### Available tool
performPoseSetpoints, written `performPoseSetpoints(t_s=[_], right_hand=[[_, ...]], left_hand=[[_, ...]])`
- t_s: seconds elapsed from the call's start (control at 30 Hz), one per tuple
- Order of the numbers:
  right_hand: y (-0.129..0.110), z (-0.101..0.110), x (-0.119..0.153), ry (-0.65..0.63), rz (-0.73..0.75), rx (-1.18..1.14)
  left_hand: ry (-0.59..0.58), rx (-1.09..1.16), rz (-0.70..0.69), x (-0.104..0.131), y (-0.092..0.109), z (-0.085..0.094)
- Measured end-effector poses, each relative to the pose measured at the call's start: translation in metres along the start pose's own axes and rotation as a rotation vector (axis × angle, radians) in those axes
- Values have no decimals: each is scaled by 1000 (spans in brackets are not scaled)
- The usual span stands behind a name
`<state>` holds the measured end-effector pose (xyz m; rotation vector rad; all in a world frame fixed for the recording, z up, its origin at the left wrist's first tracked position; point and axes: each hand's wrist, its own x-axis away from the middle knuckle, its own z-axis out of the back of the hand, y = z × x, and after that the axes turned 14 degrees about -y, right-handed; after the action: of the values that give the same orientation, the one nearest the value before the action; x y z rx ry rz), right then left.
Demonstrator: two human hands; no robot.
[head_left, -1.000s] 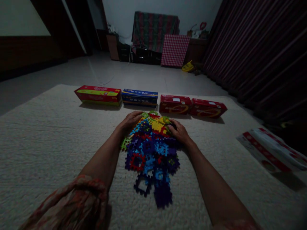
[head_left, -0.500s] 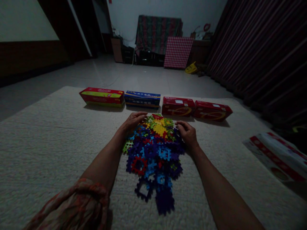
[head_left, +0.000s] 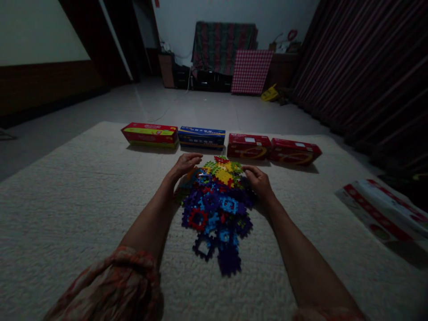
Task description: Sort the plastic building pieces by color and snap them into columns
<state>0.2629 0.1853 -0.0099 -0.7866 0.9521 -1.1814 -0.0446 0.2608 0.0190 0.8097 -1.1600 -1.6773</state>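
Observation:
A heap of flat, notched plastic pieces (head_left: 214,203) in purple, blue, red, green and yellow lies on the pale quilted mat. At the heap's upper left edge is my left hand (head_left: 186,164), its fingers stretched out towards the right, holding nothing. My right hand (head_left: 258,178) rests at the upper right edge beside the purple pieces, its fingers bent with the thumb near them; whether a piece is between them is too dark to tell. A dark ring-shaped piece (head_left: 196,253) and a solid purple square (head_left: 229,262) form the near end of the heap.
Beyond the heap stand a red and green box (head_left: 150,136), a blue box (head_left: 202,138) and two red boxes (head_left: 249,147) (head_left: 294,152) in a row. A white and red package (head_left: 384,211) lies at the right on the mat (head_left: 100,200).
The view has shifted slightly, and the near end of the heap appears higher. Both hands remain at the heap's sides, with the left fingers a little straighter.

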Motion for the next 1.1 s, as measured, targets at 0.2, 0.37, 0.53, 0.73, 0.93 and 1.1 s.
performPoseSetpoints(t_s=[0.2,0.37,0.53,0.73,0.93,1.1], right_hand=[[-21,-10,-10,-72,71,268],[-49,-22,-26,-351,17,632],[-53,-33,-36,-433,-71,736],[-51,-34,-40,-371,-36,736],[-53,-32,-41,-380,33,553],[-53,-34,-45,-332,112,281]], left_hand=[[72,-96,17,37,-4,-25],[7,-427,-92,39,10,-36],[-127,-676,-247,28,27,-49],[-203,-768,-173,32,31,-74],[-120,-648,-203,25,23,-76],[-3,-582,-229,22,22,-72]])
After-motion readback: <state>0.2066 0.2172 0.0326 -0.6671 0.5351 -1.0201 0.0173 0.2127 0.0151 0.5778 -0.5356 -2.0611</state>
